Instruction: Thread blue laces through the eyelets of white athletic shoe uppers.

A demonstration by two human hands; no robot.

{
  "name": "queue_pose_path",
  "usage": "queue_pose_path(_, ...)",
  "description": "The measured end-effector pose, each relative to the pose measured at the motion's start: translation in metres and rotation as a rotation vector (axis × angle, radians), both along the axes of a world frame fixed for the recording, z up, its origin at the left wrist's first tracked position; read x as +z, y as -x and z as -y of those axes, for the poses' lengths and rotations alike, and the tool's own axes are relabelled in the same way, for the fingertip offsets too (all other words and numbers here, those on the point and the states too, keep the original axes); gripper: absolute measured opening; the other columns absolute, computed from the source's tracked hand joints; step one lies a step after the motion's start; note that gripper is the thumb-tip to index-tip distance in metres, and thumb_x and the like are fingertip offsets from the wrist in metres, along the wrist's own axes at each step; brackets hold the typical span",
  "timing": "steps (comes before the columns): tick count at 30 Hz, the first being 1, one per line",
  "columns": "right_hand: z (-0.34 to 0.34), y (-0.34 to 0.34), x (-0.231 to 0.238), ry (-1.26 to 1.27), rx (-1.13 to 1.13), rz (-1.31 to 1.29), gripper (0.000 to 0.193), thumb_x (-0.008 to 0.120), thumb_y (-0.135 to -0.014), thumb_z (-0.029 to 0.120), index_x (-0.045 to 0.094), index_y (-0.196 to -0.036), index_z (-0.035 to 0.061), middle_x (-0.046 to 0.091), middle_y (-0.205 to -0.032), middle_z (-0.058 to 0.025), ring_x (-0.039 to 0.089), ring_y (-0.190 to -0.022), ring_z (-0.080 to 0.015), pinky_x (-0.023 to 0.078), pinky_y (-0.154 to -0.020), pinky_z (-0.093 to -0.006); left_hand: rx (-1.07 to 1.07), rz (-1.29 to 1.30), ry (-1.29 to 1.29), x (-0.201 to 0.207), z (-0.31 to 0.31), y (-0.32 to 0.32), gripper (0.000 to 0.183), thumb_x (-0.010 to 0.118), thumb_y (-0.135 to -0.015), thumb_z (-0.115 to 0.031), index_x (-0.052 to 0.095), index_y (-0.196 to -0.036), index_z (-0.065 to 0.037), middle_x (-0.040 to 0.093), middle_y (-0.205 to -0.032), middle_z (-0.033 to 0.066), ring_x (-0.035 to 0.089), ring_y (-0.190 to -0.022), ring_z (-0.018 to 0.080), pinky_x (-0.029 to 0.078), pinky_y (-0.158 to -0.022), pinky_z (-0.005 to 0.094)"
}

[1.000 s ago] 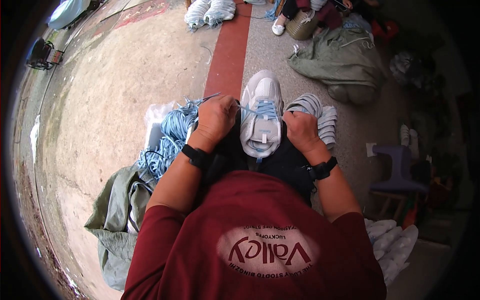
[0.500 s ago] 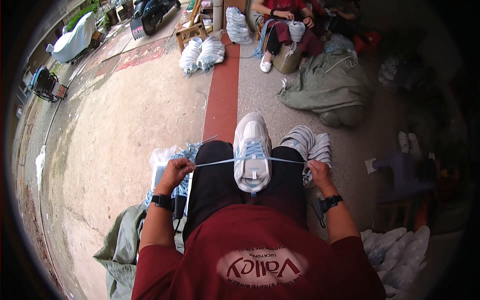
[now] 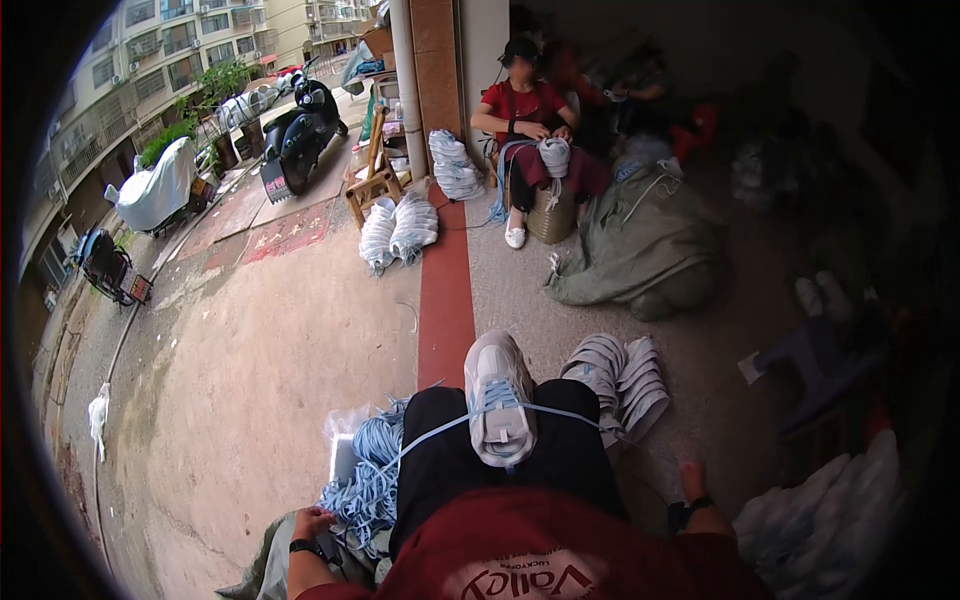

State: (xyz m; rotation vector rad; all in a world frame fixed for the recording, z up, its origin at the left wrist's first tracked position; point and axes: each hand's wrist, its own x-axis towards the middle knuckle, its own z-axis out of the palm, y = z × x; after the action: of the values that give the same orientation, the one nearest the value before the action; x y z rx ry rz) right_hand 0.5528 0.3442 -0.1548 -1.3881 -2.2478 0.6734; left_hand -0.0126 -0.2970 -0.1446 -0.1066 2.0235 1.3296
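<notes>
A white and grey sneaker (image 3: 501,365) rests across my thighs, toe pointing away from me. Its light blue shoelace (image 3: 432,434) crosses the eyelets and stretches out to both sides. Low on the left, my left hand (image 3: 315,522) is closed in line with one lace end, beside a heap of blue laces (image 3: 365,490). Out to the right, my right hand (image 3: 692,481) is raised and closed in line with the other end. Near both hands the lace is faint, and the right fingers are dim.
Nested white shoes (image 3: 620,385) stand on the floor by my right knee. Ahead lies a large green sack (image 3: 650,245), with a seated person (image 3: 525,125) handling shoe parts behind it. More white pieces (image 3: 830,520) are at lower right; a dark stool (image 3: 815,370) stands farther off.
Both hands have moved farther apart and back towards my sides, and the lace spans slant down from the shoe. My view has tilted up, so the scene sits lower.
</notes>
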Motion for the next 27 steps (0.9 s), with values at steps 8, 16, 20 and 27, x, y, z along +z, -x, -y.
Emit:
queue_pose_path(8,0.007,-0.063,-0.093,-0.210,0.089,0.554,0.015,0.050,-0.082,0.010,0.063,-0.077,0.0033,0.061,-0.078,-0.0117,0.057,-0.068,-0.0229,0.045,-0.061,-0.0369,-0.011,-0.039,-0.023,-0.034,0.041,-0.031,0.007,0.067,-0.075,-0.002,0.060,-0.073,0.000,0.064,-0.075,0.0121,0.062,-0.062,0.0215,0.053,-0.058,0.0345)
queue_pose_path(16,-0.003,-0.030,-0.068,-0.054,0.317,0.774,0.008,0.059,-0.077,0.014,0.064,-0.076,0.0078,0.058,-0.066,-0.0027,0.058,-0.061,-0.0161,0.044,-0.055,-0.0333,-0.501,-0.436,0.584,-0.076,0.033,-0.019,0.029,0.058,-0.080,-0.040,0.069,-0.086,-0.014,0.065,-0.091,0.0074,0.060,-0.088,0.0215,0.047,-0.077,0.0342)
queue_pose_path(20,0.022,0.107,0.090,1.102,0.237,-0.385,0.010,0.061,-0.081,0.012,0.060,-0.076,0.0032,0.058,-0.065,-0.0036,0.054,-0.056,-0.0107,0.042,-0.052,-0.0238,0.131,0.270,-0.395,-0.031,-0.081,0.007,0.014,0.065,-0.081,-0.013,0.063,-0.082,0.000,0.060,-0.068,0.0044,0.055,-0.054,0.0145,0.045,-0.049,0.0285)
queue_pose_path(27,0.048,0.278,0.175,0.995,1.035,-0.148,0.012,0.062,-0.079,0.011,0.059,-0.073,0.0008,0.062,-0.069,-0.0031,0.055,-0.059,-0.0082,0.044,-0.057,-0.0218,-0.754,0.289,-0.527,0.171,-0.309,-0.048,0.014,0.063,-0.085,-0.019,0.060,-0.080,-0.006,0.064,-0.075,0.0032,0.059,-0.065,0.0109,0.046,-0.059,0.0215)
